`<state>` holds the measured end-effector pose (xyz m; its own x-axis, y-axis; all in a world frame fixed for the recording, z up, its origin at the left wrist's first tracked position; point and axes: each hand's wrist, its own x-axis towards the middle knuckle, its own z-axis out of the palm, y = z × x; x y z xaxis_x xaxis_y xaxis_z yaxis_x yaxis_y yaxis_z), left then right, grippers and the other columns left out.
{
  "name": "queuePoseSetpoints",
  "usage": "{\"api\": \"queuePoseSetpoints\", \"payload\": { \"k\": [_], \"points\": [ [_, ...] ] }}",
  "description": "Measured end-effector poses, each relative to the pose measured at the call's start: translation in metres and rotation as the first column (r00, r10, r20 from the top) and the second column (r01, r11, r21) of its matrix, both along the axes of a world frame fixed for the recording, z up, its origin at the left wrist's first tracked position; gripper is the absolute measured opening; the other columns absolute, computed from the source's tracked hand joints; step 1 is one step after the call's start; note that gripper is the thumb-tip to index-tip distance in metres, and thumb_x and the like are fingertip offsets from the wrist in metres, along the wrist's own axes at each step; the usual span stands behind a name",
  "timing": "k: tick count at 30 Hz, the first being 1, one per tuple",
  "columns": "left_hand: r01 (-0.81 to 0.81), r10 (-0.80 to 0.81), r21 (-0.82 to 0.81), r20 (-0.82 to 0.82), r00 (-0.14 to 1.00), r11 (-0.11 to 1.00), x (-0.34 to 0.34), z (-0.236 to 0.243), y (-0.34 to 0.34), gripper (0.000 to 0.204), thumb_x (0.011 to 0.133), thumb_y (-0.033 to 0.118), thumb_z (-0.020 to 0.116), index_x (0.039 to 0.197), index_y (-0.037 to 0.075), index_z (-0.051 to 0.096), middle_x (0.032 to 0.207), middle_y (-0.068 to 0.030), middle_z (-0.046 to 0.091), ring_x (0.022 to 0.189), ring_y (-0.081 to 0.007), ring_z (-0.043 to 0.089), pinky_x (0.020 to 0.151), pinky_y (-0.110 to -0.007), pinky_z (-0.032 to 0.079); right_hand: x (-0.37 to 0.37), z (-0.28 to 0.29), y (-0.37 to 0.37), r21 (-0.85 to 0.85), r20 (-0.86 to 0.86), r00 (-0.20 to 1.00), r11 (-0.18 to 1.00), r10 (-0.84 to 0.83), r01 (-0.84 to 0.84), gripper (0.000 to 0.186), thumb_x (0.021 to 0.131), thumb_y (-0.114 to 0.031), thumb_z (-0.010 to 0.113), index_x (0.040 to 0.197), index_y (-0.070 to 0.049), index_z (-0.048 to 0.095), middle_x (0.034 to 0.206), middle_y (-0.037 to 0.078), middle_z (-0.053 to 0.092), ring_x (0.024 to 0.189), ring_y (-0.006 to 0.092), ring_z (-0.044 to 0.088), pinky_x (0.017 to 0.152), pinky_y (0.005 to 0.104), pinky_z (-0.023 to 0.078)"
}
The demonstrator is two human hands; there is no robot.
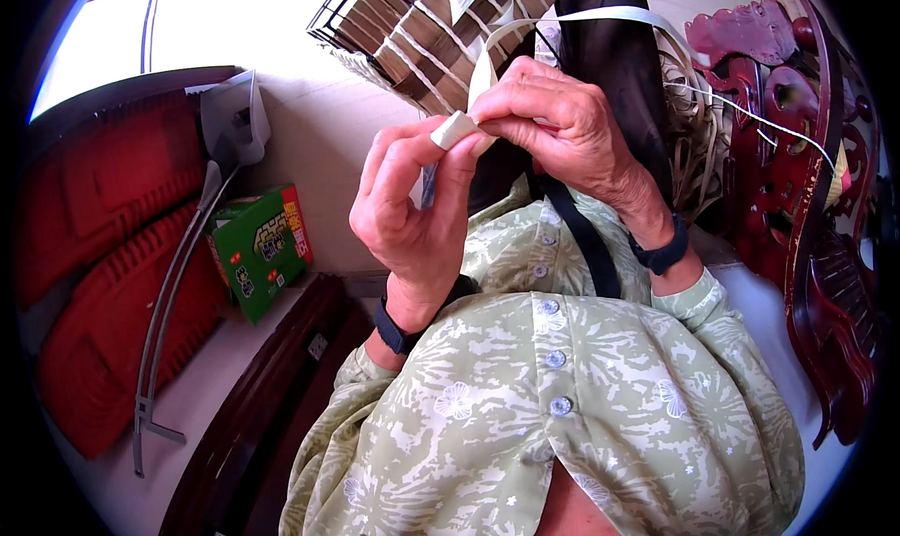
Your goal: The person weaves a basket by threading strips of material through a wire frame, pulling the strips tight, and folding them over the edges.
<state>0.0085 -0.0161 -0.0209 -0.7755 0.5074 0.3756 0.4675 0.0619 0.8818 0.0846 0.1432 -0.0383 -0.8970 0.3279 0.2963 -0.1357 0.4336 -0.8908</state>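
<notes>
In the head view, my left hand (403, 208) pinches a short, folded piece of pale flat strip (453, 130) between thumb and forefinger. My right hand (572, 133) is closed beside it, its thumb and forefinger pinching the strip at the fold. The long band (619, 15) loops up from my fingers and over to the right. Just above my hands is a half-woven basket (422, 39), with a dark wire frame, brown inner material and white cords and strips across it.
Red padded pieces (112, 273), a bent metal frame (155, 367) and a green box (261, 255) lie at left. A carved dark-red chair (797, 189) stands at right beside a bundle of beige strips (698, 151) and a thin white cord (787, 132). A dark wooden edge (253, 395) runs lower left.
</notes>
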Motion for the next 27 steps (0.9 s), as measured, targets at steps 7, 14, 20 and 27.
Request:
{"api": "queuePoseSetpoints", "payload": {
  "k": [7, 14, 20, 27],
  "points": [
    [0.033, -0.082, 0.132, 0.382, 0.92, 0.991, 0.0, -0.006, 0.0, 0.012, 0.092, -0.005, 0.069, 0.1, -0.004, 0.061, 0.086, -0.0117, 0.072, 0.075, -0.0133, 0.068, 0.072, -0.026, 0.056, 0.002, 0.0, 0.008, -0.189, 0.063, 0.994, 0.979, 0.084, -0.071, 0.013, 0.083, -0.011, 0.08, 0.092, -0.004, 0.074, 0.087, 0.005, 0.069, 0.081, 0.0175, 0.065, 0.074, 0.0279, 0.052],
    [0.015, -0.006, -0.018, 0.427, 0.904, 1.0, -0.006, -0.003, 0.006, 0.019, 0.091, -0.003, 0.072, 0.108, -0.001, 0.063, 0.091, -0.0091, 0.071, 0.074, -0.0135, 0.067, 0.07, -0.026, 0.056, 0.007, -0.004, -0.002, -0.171, 0.179, 0.984, 0.984, -0.024, 0.055, 0.013, 0.082, -0.011, 0.08, 0.092, -0.004, 0.073, 0.081, 0.005, 0.065, 0.076, 0.0161, 0.064, 0.069, 0.0279, 0.051],
    [0.041, -0.076, 0.08, 0.511, 0.856, 0.996, -0.007, -0.016, 0.002, 0.006, 0.094, 0.0, 0.069, 0.099, -0.001, 0.066, 0.09, -0.0067, 0.07, 0.071, -0.0112, 0.064, 0.063, -0.024, 0.052, 0.014, 0.007, -0.025, -0.126, 0.153, 0.969, 0.969, -0.192, 0.212, 0.013, 0.082, -0.007, 0.079, 0.092, -0.006, 0.071, 0.078, 0.005, 0.064, 0.067, 0.0189, 0.064, 0.061, 0.0289, 0.051],
    [-0.051, 0.043, 0.0, 0.538, 0.842, 0.999, -0.001, -0.008, 0.013, 0.008, 0.098, 0.006, 0.066, 0.102, 0.0, 0.066, 0.085, -0.0017, 0.067, 0.069, -0.0061, 0.062, 0.06, -0.02, 0.05, 0.009, -0.004, -0.029, -0.004, 0.065, 0.951, 0.953, -0.302, 0.302, 0.01, 0.083, -0.004, 0.076, 0.089, -0.005, 0.069, 0.078, 0.006, 0.064, 0.067, 0.0237, 0.066, 0.06, 0.0315, 0.052]
  ]
}}
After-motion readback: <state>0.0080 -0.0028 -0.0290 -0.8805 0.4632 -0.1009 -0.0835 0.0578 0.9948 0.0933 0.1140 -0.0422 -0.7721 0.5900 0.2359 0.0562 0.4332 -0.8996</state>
